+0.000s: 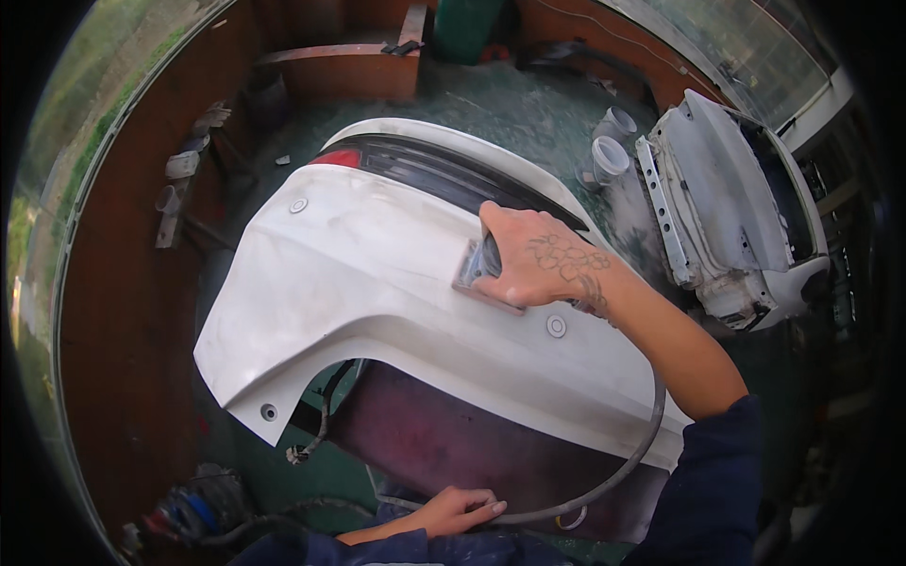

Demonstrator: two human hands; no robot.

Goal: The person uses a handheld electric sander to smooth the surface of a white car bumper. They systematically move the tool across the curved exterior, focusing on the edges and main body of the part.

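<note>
I have the right hand (pixel 543 257) wrapped palm-down over the sander (pixel 468 270), its plate against the white bumper (pixel 368 264). The left hand (pixel 451 513) rests low, fingers loosely curled, beside the grey hose (pixel 618 481); I cannot tell whether it grips it.

Progress: I judge surface work to be under way, not complete. The bumper shows faint, cloudy grey patches left of the sander, but no clear boundary separates finished from unfinished areas; I cannot fix the remaining portion.

Position: the bumper lies in front of the body, just beyond a dark reddish panel (pixel 415 415).

Orientation: its long axis runs from upper left to lower right. The curved cutout faces the near side; the black trim (pixel 444 174), with a red reflector (pixel 337 158) at its left end, runs along the far side.

Surroundings: a white bucket (pixel 610 157) and a car panel (pixel 731 184) stand at upper right.
</note>
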